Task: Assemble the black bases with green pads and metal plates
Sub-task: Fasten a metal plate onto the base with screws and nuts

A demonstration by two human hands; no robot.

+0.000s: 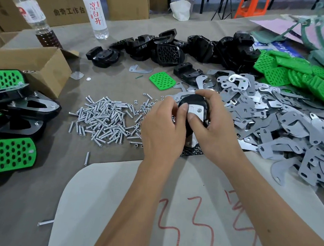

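Both hands hold one black base upright above the table's middle. A shiny metal plate with a screw head lies on its near face. My left hand grips the base's left side, thumb on the plate's edge. My right hand curls over the top and right side, thumb pressing the plate. Loose black bases are heaped at the back, green pads at the back right, one single green pad in the middle, and grey metal plates spread on the right.
A pile of screws and nuts lies left of the hands. Finished assemblies are stacked at the left edge beside a cardboard box. Two bottles stand at the back left. A white sheet with red marks covers the near table.
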